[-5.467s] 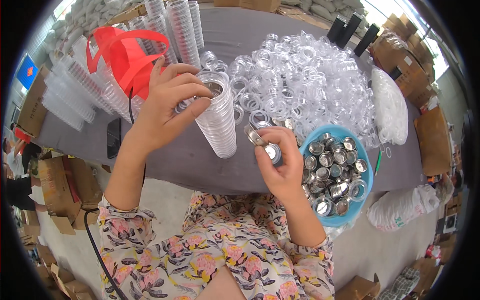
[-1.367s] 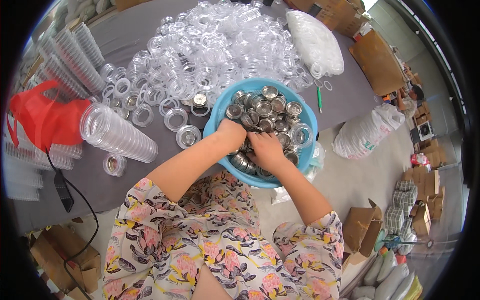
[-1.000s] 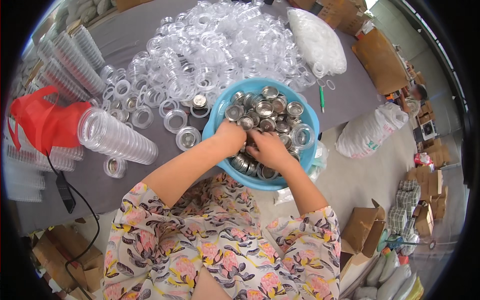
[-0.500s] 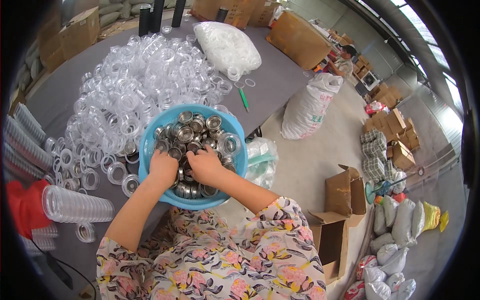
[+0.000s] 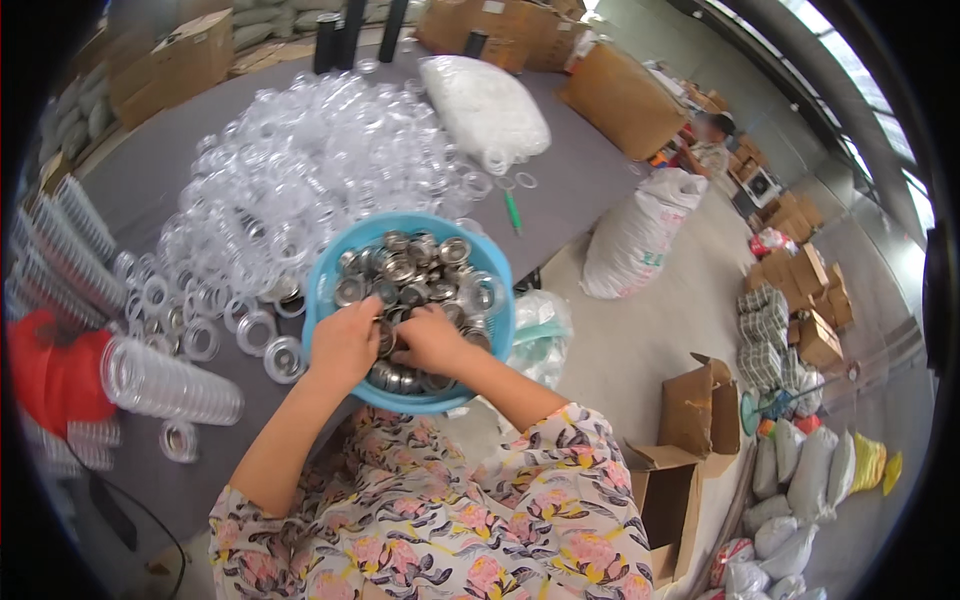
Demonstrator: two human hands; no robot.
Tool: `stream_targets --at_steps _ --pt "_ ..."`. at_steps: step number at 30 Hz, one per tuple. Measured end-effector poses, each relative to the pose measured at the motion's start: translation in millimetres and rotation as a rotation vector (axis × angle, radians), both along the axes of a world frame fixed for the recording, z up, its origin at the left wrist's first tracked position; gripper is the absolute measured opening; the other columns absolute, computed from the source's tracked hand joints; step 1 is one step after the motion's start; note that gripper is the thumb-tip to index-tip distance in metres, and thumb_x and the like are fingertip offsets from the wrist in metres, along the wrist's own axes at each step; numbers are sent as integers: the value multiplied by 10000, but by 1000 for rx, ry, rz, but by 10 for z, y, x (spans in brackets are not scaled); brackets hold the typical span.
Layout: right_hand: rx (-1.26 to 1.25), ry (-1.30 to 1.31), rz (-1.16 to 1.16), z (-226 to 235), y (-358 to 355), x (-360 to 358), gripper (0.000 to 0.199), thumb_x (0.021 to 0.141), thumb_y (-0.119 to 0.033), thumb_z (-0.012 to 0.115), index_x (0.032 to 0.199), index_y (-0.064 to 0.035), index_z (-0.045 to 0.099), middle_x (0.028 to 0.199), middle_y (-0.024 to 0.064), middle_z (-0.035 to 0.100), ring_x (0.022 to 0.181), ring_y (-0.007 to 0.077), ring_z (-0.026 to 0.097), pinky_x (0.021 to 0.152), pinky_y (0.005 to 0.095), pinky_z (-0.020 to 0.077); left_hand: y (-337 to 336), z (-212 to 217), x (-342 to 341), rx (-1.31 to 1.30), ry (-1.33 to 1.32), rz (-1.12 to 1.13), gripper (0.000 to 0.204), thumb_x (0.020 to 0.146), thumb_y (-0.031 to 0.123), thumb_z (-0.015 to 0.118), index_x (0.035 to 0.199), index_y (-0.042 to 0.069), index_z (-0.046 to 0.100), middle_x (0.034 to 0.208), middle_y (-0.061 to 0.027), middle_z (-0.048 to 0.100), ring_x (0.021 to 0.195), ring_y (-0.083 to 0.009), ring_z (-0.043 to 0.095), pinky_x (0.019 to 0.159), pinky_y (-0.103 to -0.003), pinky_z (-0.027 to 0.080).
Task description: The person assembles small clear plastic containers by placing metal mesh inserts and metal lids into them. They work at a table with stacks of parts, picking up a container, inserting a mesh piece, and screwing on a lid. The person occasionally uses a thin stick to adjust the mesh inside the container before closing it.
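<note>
A round light-blue plastic basket (image 5: 322, 262) sits at the table's near edge, holding many small round silver metal cups (image 5: 399, 267). My left hand (image 5: 345, 345) reaches into its left side, fingers curled in among the metal pieces. Beside it, my right hand (image 5: 436, 341) has its fingers bent down into the same pile. The fingertips of both hands are partly hidden by the metal pieces, so what they grip cannot be made out. A clear plastic ring-shaped lid (image 5: 482, 293) lies on the pieces at the basket's right side.
Clear plastic rings (image 5: 300, 170) form a large heap beyond the basket. Stacked clear lids (image 5: 170, 382) lie at left near a red object (image 5: 62, 372). A filled plastic bag (image 5: 485, 110) and green pen (image 5: 512, 212) are farther back. Right, on the floor, stand a white sack (image 5: 640, 235) and open carton (image 5: 690, 405).
The whole view has shifted, with the scene sitting farther right and slightly lower. My left hand has drawn its fingers in closer to my right hand within the basket.
</note>
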State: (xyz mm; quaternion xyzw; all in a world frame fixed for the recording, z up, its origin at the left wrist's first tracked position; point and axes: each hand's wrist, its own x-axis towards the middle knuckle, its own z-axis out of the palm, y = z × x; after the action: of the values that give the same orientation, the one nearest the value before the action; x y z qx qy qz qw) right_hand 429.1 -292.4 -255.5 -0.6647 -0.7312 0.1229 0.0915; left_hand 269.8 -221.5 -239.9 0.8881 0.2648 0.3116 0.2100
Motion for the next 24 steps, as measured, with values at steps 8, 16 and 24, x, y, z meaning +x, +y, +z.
stream_targets --at_steps 8,16,24 --pt "218 669 -349 99 -89 -64 155 800 -171 651 784 -30 588 633 68 574 627 191 559 575 329 429 164 62 76 -456 -39 -18 219 750 55 634 960 51 573 814 -92 618 694 -225 610 627 -329 473" --pt "304 1280 -570 99 -42 -236 167 872 -161 634 778 -43 561 622 -32 515 526 33 433 464 199 323 -9 -61 142 -505 -428 38 170 799 21 568 967 31 551 859 -133 632 760 -326 631 669 -396 499" --pt "384 1953 -650 -158 9 -264 178 948 -203 499 1037 -51 529 1010 66 597 951 173 588 840 338 487 -157 77 304 183 -327 126 130 737 98 553 854 45 533 826 -107 565 796 -289 576 715 -383 475"
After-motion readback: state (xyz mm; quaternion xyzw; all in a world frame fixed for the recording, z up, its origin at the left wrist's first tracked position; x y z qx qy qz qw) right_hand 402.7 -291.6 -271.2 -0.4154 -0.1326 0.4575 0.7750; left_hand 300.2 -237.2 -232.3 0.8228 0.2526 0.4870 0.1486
